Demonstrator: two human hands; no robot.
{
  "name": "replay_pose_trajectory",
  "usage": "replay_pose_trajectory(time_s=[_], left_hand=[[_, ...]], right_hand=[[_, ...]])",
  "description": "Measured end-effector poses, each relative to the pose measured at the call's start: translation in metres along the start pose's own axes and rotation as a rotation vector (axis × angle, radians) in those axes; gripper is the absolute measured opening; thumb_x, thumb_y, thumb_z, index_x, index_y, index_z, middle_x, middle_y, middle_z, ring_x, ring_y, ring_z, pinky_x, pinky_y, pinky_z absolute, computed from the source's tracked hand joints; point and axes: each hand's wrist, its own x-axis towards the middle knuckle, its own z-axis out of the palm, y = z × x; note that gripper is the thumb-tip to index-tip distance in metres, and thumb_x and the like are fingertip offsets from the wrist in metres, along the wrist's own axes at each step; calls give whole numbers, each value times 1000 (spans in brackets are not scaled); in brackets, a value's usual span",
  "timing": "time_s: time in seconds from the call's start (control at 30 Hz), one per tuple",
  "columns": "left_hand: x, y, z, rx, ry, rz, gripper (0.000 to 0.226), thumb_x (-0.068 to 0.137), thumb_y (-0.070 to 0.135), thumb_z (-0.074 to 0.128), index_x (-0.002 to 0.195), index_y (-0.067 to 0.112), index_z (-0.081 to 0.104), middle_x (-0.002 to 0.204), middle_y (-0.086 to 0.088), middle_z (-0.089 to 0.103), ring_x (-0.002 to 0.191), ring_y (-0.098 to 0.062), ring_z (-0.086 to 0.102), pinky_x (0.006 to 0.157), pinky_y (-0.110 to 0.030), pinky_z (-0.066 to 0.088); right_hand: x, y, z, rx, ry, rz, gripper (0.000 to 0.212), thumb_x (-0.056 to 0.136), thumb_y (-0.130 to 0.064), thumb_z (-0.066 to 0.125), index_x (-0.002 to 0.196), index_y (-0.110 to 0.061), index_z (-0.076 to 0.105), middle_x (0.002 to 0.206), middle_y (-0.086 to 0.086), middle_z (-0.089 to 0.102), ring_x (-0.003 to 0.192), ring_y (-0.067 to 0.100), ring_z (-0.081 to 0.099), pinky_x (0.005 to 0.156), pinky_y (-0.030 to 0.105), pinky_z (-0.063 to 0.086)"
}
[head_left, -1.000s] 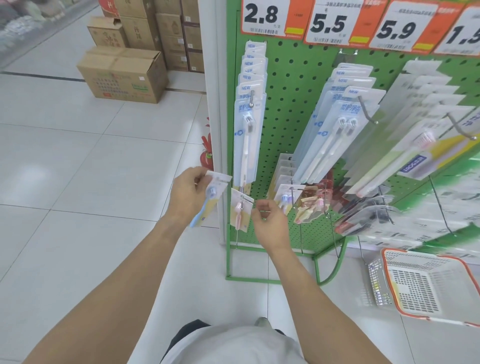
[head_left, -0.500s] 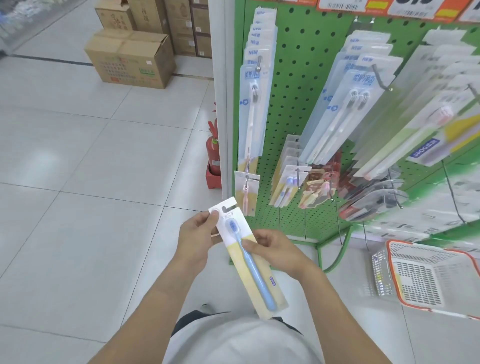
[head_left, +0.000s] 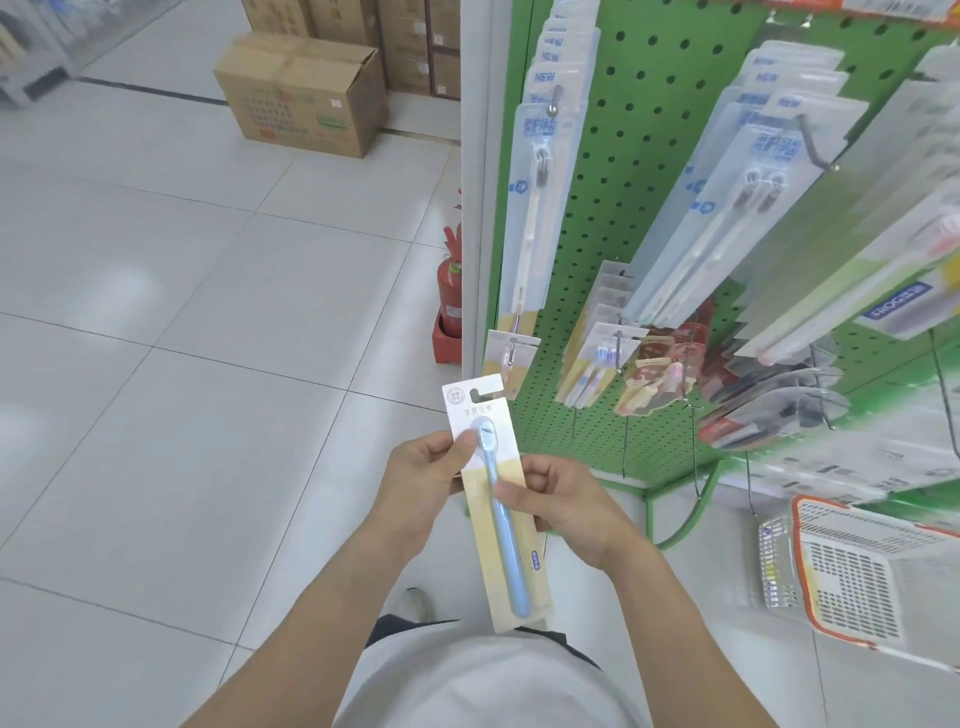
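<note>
The person stands at a green pegboard rack (head_left: 628, 218) and holds a toothbrush pack (head_left: 514, 571) upright in front of the chest, well clear of the hooks. The left hand (head_left: 423, 480) pinches the upper left edge of the pack, with the thumb lying beside the brush head. The right hand (head_left: 569, 512) grips the middle from the right, its thumb laid across the blue handle. It looks like a check of the pack, and to do that well the thumbs should slide off the print toward the edges. The card should stay flat, not bowed, and the hanging slot at the top should be left free in case the pack goes back. A basket (head_left: 802, 566) with an orange rim sits on the floor to the right, under the rack. From this angle I cannot tell whether anything lies in it, as only its white mesh shows. Cardboard boxes (head_left: 301, 98) stand closed farther off.
</note>
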Motion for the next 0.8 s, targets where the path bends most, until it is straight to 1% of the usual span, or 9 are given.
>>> replay_pose_trajectory(time_s=[0.1,0.13,0.27,0.33,0.47,0.57,0.6,0.7,0.8], left_hand=[[-1,2,-2,-46,34,-9,26,101,19,59,110,-1,73,104,-19,76,101,-42,71,90,-40,60],[-1,3,-2,-64,44,-15,26,100,20,60,109,0,73,103,-19,76,101,-42,71,88,-38,61],[-1,5,-6,-139,70,-17,26,100,19,60,109,-2,72,105,-21,76,99,-39,73,88,-39,60],[-1,6,-9,-145,56,-32,23,99,14,61,111,-4,70,106,-21,75,98,-37,73,88,-39,61],[-3,4,-8,-96,53,-86,20,97,5,63,113,-6,68,104,-21,76,97,-38,74,85,-40,62],[-3,4,-6,-132,118,-83,18,95,4,65,110,-7,68,101,-21,76,92,-37,75,78,-36,63],[-2,5,-7,-144,144,-74,18,95,4,65,110,-7,68,100,-21,76,91,-36,75,75,-35,63],[1,8,-11,-162,177,-60,19,95,3,65,110,-9,66,100,-21,76,92,-37,75,73,-32,63],[1,8,-12,-171,180,-61,18,96,4,65,110,-7,67,102,-21,76,93,-36,75,75,-32,63]], right_hand=[[-3,-4,-1,-96,-89,25,27,86,-23,80,112,-17,76,107,6,77,88,18,68,72,23,48],[-2,-5,-1,-110,-97,25,26,86,-25,79,111,-17,77,107,5,77,87,17,67,71,22,47],[3,-11,3,-84,-94,-6,31,83,-27,79,110,-13,77,108,9,77,97,21,72,90,33,55],[4,-12,5,-82,-84,-20,33,80,-30,81,109,-14,78,107,9,77,98,22,72,92,35,55],[5,-15,5,-10,-41,5,20,77,-27,80,95,-18,81,100,9,79,87,18,75,73,25,55],[4,-19,0,-78,-97,66,28,78,-31,84,103,-21,79,105,8,78,89,18,72,78,30,52],[3,-20,-3,-110,-126,97,30,79,-30,85,107,-21,78,105,6,78,89,18,70,76,29,50],[0,-22,-12,-96,-157,176,16,82,-18,81,96,-24,80,96,2,78,80,13,69,65,24,51],[1,-21,-10,-78,-160,176,15,80,-18,80,94,-20,80,94,4,77,74,11,68,59,21,50]])
